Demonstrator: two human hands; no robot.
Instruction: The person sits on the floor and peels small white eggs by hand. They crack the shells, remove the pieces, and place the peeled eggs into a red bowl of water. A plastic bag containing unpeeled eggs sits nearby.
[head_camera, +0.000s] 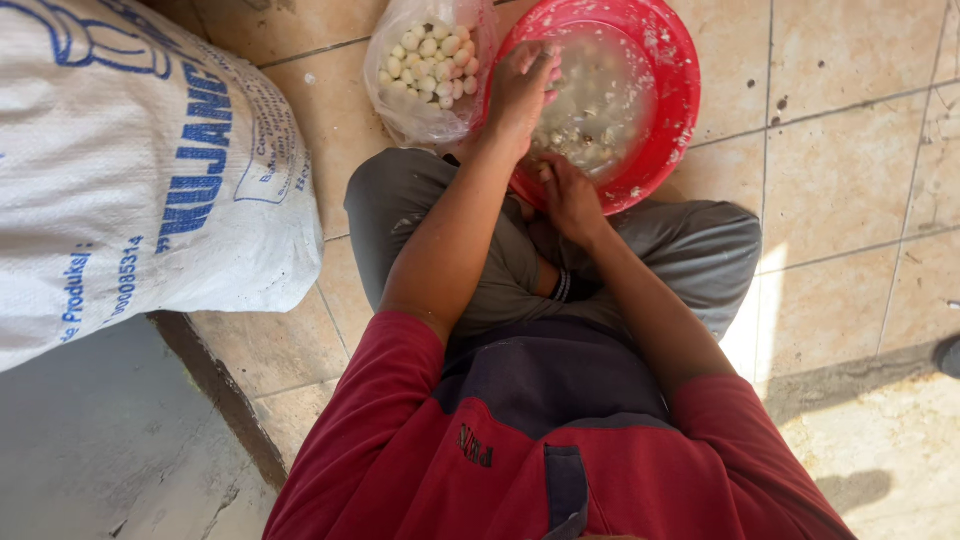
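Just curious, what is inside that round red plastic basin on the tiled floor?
The round red plastic basin holds cloudy water with small pale pieces. The left hand reaches in and covers part; the right hand grips its near rim.

- I see a beige tiled floor (850, 180) with dark grout lines.
- Left of the tiles, I make out a lower grey concrete strip (90, 450).
- A big white woven sack (130, 170) rests on the tiles' left edge.
- Sunlight falls across the tiles' right side.

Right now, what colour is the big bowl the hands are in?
The bowl is red, holding cloudy water and pale bits. The head view shows it best.
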